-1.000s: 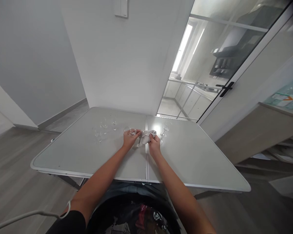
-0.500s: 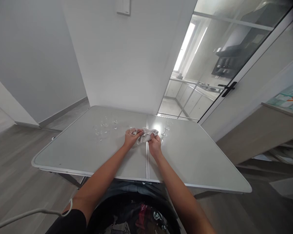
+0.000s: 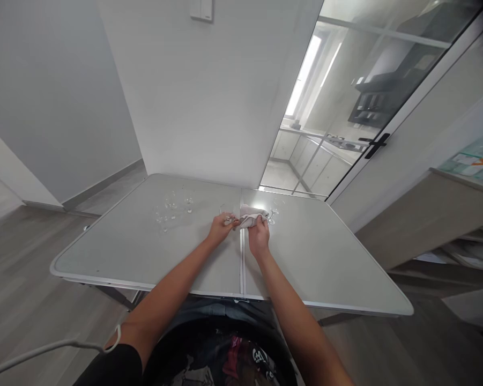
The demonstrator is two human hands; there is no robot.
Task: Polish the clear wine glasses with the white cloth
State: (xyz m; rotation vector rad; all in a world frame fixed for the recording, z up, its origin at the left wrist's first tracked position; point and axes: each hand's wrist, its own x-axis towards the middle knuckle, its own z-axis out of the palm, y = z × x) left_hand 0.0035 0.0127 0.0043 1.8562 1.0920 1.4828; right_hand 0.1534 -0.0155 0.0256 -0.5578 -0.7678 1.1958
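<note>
My left hand [image 3: 219,229] is closed around a clear drinking glass [image 3: 228,216], probably stemmed, whose outline is faint against the table. My right hand [image 3: 259,238] grips a pale, crumpled cloth [image 3: 251,218] just to the right of the glass. The cloth's left end reaches my left fingertips; whether it touches the glass I cannot tell. Several clear stemmed glasses [image 3: 188,202] stand on the table's left half. Beyond my right hand are more clear glasses [image 3: 272,215], partly behind the cloth.
Under my hands lies a light grey folding table [image 3: 325,257] with a metal rim and a centre seam. A white wall [image 3: 201,107] rises behind its far edge. At the right are a glazed door [image 3: 325,107] and a wooden shelf [image 3: 434,214]. A pale cable [image 3: 64,346] hangs near my left elbow.
The cloth has shifted right, away from my left hand, and now shows spread more over my right fingers. My left hand has moved slightly right and nearer, still with the glass.
</note>
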